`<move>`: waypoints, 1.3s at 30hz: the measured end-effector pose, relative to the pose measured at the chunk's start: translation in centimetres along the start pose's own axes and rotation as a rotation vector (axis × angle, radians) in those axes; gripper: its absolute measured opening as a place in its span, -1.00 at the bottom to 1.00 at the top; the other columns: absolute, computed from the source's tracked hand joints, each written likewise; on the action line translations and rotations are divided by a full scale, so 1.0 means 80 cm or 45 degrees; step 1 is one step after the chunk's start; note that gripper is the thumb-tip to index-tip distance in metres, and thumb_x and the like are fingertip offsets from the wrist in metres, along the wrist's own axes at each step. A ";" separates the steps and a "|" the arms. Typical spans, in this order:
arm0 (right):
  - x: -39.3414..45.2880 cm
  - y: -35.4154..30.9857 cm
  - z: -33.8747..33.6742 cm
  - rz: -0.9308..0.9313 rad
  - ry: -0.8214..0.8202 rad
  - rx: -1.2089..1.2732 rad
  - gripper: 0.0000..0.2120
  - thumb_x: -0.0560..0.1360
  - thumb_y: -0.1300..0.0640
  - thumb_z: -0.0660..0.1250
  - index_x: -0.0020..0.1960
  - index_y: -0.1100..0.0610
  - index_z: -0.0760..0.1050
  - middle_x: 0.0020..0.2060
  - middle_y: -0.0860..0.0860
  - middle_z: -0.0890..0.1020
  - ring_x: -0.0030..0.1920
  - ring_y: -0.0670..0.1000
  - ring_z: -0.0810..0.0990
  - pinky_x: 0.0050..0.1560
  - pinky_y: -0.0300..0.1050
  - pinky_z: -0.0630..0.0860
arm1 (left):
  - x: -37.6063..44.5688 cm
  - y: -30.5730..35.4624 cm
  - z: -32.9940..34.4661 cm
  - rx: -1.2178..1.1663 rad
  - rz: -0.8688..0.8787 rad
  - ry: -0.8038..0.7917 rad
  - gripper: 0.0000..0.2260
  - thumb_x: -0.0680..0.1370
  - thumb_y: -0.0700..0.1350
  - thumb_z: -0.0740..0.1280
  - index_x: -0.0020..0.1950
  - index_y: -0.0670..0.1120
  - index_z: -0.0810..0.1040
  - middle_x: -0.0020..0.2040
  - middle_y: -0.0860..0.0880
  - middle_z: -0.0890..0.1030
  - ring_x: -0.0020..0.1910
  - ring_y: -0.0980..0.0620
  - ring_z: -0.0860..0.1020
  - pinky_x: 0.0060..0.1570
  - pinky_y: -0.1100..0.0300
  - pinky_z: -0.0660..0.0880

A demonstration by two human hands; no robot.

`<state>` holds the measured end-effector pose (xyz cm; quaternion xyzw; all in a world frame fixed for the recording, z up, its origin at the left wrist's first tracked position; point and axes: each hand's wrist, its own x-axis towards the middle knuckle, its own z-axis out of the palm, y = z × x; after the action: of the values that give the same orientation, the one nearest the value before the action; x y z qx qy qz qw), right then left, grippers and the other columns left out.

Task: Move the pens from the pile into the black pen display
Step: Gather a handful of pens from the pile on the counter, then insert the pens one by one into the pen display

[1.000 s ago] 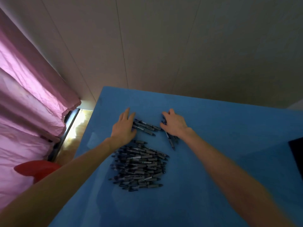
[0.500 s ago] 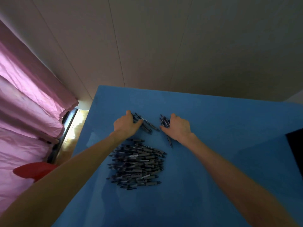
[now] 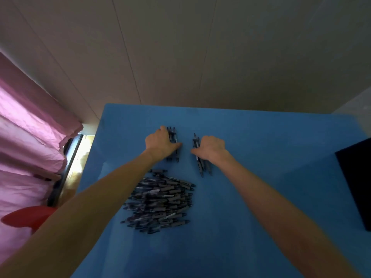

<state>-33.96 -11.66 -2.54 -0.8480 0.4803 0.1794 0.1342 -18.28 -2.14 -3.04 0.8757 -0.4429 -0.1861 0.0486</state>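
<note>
Flat blue table top (image 3: 261,157): carries every item below; both forearms reach across it from the near edge toward the far side.

Pink crumpled curtain (image 3: 30,137): hangs well left of the left fingers, off the table.

Black pen display (image 3: 357,183): dark flat-sided body at the table's right edge, well right of the right fingers, cut off by the frame; its inside is not visible.

Loose pile of dark grey-and-black pens (image 3: 160,203): lies on the table nearer the person than both sets of fingers, between the two forearms, apart from both hands.

Red rounded object (image 3: 28,216): low at the left, beside the curtain, well behind the left fingers; what it is cannot be told.

Left hand (image 3: 159,142): palm down, fingers curled over and gripping a small bundle of dark pens (image 3: 173,145), thumb pointing right along the table. The bundle lies lengthwise, away from the person, its ends showing beyond the fingertips and behind the thumb.

Right hand (image 3: 211,147): palm down, fingers curled round a second small bundle of dark pens (image 3: 201,163), thumb pointing left. This bundle's ends stick out past the wrist toward the pile.

The two thumbs are near each other, not touching.
</note>
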 end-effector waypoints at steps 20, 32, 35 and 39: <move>0.003 0.073 0.013 0.066 -0.236 1.257 -0.73 0.66 0.06 0.17 -0.12 0.18 0.50 -0.19 0.16 0.66 -0.20 0.12 0.66 -0.12 -0.01 0.64 | -0.002 0.037 0.006 -0.892 -0.015 -0.280 -0.94 0.72 -0.19 0.13 0.16 -0.17 0.30 0.06 -0.18 0.64 0.03 -0.17 0.63 0.01 -0.09 0.56; -0.145 0.096 -0.037 0.225 0.298 2.204 -0.77 0.60 0.17 0.20 -0.20 0.21 0.47 -0.51 0.02 0.43 -0.47 0.05 0.45 -0.44 -0.09 0.43 | -0.154 0.093 -0.106 -1.246 0.018 -0.314 -0.70 0.72 -0.15 0.11 -0.16 -0.17 0.47 -0.27 -0.16 0.57 -0.37 -0.03 0.39 -0.42 0.13 0.36; -0.215 0.107 -0.048 0.084 0.358 2.115 -0.80 0.63 0.16 0.22 -0.15 0.19 0.47 -0.45 0.01 0.42 -0.50 0.01 0.41 -0.51 -0.15 0.33 | -0.214 0.110 -0.117 -1.243 0.090 -0.243 -0.69 0.74 -0.12 0.14 -0.16 -0.14 0.48 -0.27 -0.14 0.55 -0.33 -0.05 0.41 -0.38 0.12 0.36; -0.324 0.139 -0.042 0.074 0.450 1.993 -0.72 0.67 0.06 0.26 -0.19 0.14 0.45 -0.43 0.03 0.45 -0.49 -0.01 0.41 -0.59 -0.23 0.28 | -0.298 0.145 -0.126 -1.296 0.200 -0.143 -0.68 0.74 -0.03 0.15 -0.10 -0.14 0.52 -0.23 -0.11 0.56 -0.25 -0.08 0.47 -0.27 0.07 0.45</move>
<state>-55.28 1.26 11.09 -0.5109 0.5028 -0.3429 0.6071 -36.22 8.98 15.91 0.6940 -0.3626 -0.4205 0.4583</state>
